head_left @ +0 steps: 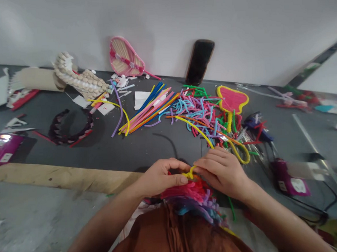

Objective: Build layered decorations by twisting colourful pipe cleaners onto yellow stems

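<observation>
At the table's front edge, my left hand (167, 175) pinches a yellow pipe cleaner (190, 174) between thumb and fingers. My right hand (223, 170) is closed on the same pipe cleaner, where it makes a small twist or loop between the hands. A long yellow length rises from behind my right fingers toward the pile. Below my hands, against my body, lies a fluffy bundle of pipe cleaners (186, 194) in red, pink, purple and blue. My fingers hide part of where the yellow piece meets the bundle.
Cut pipe cleaners (198, 109) lie heaped ahead, beside long straight ones (150, 108). A phone (200, 60) leans on the wall. A dark braided headband (55, 128) sits left; a pink yellow-edged shape (232, 98) and a purple-and-white object (291, 178) are on the right.
</observation>
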Motion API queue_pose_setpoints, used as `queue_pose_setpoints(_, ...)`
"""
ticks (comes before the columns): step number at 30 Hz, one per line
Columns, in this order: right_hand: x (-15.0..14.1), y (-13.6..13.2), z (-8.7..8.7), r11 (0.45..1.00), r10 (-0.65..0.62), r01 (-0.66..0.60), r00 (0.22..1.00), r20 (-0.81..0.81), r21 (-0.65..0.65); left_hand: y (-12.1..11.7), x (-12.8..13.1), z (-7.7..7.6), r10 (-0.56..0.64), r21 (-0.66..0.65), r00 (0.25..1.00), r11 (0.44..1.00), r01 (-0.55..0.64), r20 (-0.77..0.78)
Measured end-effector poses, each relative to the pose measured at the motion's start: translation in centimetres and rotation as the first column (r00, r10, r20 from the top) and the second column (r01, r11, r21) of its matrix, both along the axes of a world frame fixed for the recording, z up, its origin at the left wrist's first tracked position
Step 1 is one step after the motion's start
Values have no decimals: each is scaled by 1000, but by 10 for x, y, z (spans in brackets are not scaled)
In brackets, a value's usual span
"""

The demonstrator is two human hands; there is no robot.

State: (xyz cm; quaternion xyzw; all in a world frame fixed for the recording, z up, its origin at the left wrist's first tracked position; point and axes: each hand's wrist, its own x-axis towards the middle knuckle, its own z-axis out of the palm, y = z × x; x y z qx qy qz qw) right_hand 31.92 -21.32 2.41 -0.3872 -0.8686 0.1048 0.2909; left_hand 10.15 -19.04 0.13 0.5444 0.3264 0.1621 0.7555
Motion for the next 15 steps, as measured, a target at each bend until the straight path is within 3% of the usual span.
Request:
queue_pose_setpoints(5,6,-2,2,991,-4,-6,997,-80,-132,1,-5,-1,2,33,1000,999,-2,12)
queue_pose_setpoints(10,9,-4,17,954,76,-88,996,-53,-287,2,-3,2,-6,72,999,997,10,-53)
queue_pose_setpoints(15,5,-5,30,949,101,-95,995,6,-302,2,-1,9,-39,243,989,967,73,-143)
